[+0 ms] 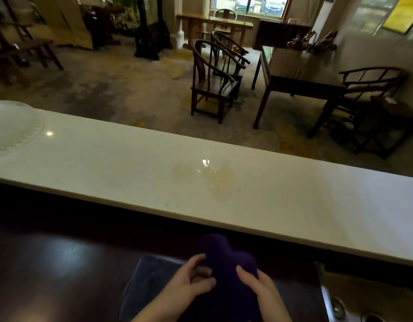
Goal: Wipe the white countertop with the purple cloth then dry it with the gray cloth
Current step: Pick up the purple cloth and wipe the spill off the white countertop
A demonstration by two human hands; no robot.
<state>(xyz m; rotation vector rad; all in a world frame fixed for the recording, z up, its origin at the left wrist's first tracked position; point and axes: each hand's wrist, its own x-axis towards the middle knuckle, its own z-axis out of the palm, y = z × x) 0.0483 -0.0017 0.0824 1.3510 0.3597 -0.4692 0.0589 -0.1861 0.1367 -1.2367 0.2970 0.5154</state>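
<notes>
The white countertop [107,163] runs across the view as a raised ledge. A yellowish wet spill [214,177] lies near its middle. Below the ledge, over a dark lower counter, both hands hold the bunched purple cloth [226,254]. My left hand [193,282] grips its left side and my right hand [259,289] grips its right side. Under the hands lies the gray cloth [152,273], spread flat on the dark counter and partly hidden by my arms.
A white ridged dish [12,126] sits at the countertop's far left end. A metal sink fitting [338,307] shows at the bottom right. Beyond the countertop stand dark wooden chairs [214,82] and a table [303,87] on the floor.
</notes>
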